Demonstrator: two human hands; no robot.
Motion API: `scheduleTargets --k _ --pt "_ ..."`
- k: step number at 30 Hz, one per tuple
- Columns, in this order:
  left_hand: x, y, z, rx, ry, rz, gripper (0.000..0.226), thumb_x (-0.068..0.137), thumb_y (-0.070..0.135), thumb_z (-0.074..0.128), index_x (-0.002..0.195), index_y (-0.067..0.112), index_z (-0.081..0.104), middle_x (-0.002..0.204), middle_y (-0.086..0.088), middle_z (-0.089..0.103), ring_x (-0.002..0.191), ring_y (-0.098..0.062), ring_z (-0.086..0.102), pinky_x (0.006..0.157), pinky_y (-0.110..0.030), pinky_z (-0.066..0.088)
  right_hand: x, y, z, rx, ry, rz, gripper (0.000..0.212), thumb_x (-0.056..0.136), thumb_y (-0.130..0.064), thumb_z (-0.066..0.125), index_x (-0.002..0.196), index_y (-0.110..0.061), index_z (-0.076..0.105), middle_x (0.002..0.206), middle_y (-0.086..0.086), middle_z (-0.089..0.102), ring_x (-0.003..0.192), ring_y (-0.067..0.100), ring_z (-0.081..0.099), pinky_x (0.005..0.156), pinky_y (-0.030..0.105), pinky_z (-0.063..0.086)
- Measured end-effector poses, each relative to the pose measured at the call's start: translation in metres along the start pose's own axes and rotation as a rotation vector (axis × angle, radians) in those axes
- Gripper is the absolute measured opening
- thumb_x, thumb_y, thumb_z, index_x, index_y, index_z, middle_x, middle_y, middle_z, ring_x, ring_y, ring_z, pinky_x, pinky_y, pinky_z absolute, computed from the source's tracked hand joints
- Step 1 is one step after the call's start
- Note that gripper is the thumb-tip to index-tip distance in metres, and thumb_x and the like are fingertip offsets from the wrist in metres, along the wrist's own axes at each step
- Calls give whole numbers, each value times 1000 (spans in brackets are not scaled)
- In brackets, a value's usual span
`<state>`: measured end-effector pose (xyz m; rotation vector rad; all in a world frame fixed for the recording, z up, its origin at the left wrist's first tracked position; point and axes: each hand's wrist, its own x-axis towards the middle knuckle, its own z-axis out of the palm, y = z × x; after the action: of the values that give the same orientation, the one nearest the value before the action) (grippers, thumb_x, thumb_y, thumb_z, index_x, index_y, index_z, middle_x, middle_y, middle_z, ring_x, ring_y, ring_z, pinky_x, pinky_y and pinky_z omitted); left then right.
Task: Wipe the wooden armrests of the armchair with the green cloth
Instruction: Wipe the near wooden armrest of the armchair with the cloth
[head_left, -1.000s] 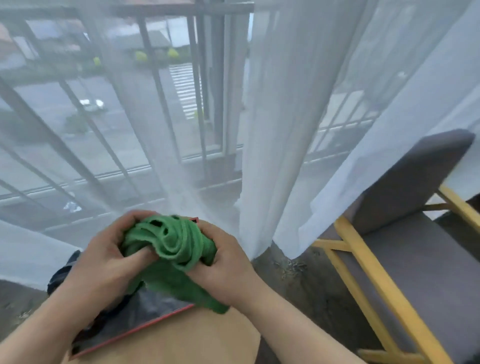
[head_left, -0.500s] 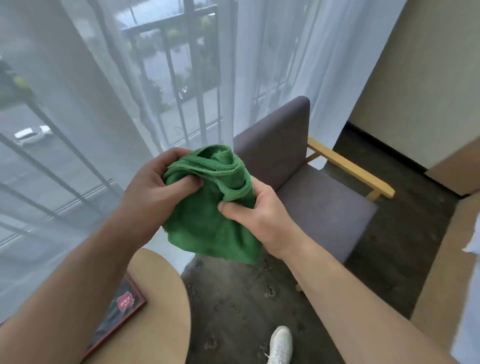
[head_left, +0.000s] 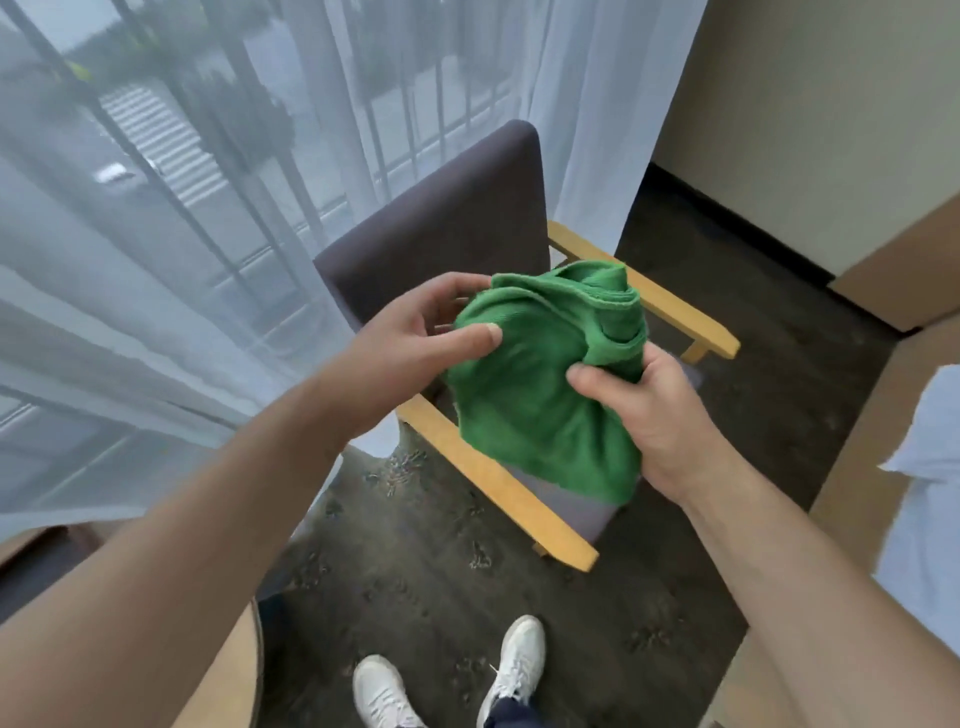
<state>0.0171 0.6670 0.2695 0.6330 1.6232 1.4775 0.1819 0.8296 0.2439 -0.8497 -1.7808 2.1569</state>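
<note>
A bunched green cloth (head_left: 545, 374) hangs in the air in front of me, above the armchair's seat. My left hand (head_left: 415, 338) pinches its left edge between thumb and fingers. My right hand (head_left: 649, 415) grips its right side. The armchair (head_left: 447, 223) has a dark grey back and seat and light wooden armrests. The near armrest (head_left: 498, 483) runs below the cloth and is partly covered by it. The far armrest (head_left: 670, 306) shows behind the cloth to the right. Neither hand touches the wood.
Sheer white curtains (head_left: 156, 260) hang left of and behind the chair, over a barred window. A round wooden table edge (head_left: 228, 670) sits at lower left. White bedding (head_left: 924, 493) and a wooden frame lie at right. My white shoes (head_left: 447, 675) stand on dark carpet.
My view has swung right and down from the window to the armchair, which is nearer now. Both hands carried the cloth over the seat, and it hangs looser.
</note>
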Motion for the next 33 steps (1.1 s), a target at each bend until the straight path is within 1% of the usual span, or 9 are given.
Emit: scheduleTargets --k 6,10,12,16,20,23,29,31,33 --pt "63 -122 -36 206 52 -163 43 89 20 62 132 16 63 123 -8 73 110 -26 72 99 -41 59 60 88 -34 -123 112 88 29 88 3 70 106 -19 72 107 4 80 105 22 74 93 43 58" --pt "85 -232 -73 829 151 -190 40 98 17 55 137 25 59 136 3 62 120 -18 61 108 -38 49 93 152 -28 -290 110 123 31 86 0 74 103 -26 71 98 -5 79 98 14 74 86 32 58" --pt "93 -283 -88 1123 49 -218 50 99 20 52 149 24 47 156 2 46 139 -22 47 114 -37 39 109 180 -24 -381 107 122 30 84 -5 76 101 -28 70 97 -6 78 96 13 73 83 29 58" --pt "119 -356 -101 1321 -150 -242 65 104 37 44 162 22 20 173 1 14 159 -22 14 125 -38 22 142 219 -15 -576 105 126 22 84 -12 73 105 -15 66 97 6 75 85 14 65 64 12 48" --pt "144 -394 -110 1292 -81 -309 70 105 50 35 164 24 10 174 0 -3 161 -23 -2 128 -42 18 172 248 1 -753 32 50 16 82 -20 70 91 -17 57 78 3 67 77 27 62 67 40 51" --pt "145 -413 -111 1291 -45 -276 71 104 48 38 165 25 8 174 -2 -4 161 -24 -5 129 -40 15 192 271 19 -938 -80 -60 18 83 -24 65 94 -21 51 70 -4 60 75 35 59 63 41 44" --pt "147 -420 -124 1417 -139 -95 69 95 42 31 157 12 37 166 -16 32 158 -38 16 126 -50 21 216 318 58 -1184 -333 -334 54 75 -19 44 125 -15 64 118 5 75 110 35 68 83 47 57" --pt "145 -423 -127 1325 -61 -167 78 90 24 55 162 16 26 170 -10 23 155 -37 26 122 -50 30 221 339 66 -1202 -505 -345 54 76 -15 44 125 -10 64 128 8 71 124 33 63 100 48 53" --pt "146 -429 -131 1330 -98 -218 87 94 43 49 165 28 0 174 -1 3 159 -30 10 125 -48 26 222 352 68 -1238 -595 -277 49 78 -5 54 126 -8 61 138 10 64 141 34 48 115 48 41"
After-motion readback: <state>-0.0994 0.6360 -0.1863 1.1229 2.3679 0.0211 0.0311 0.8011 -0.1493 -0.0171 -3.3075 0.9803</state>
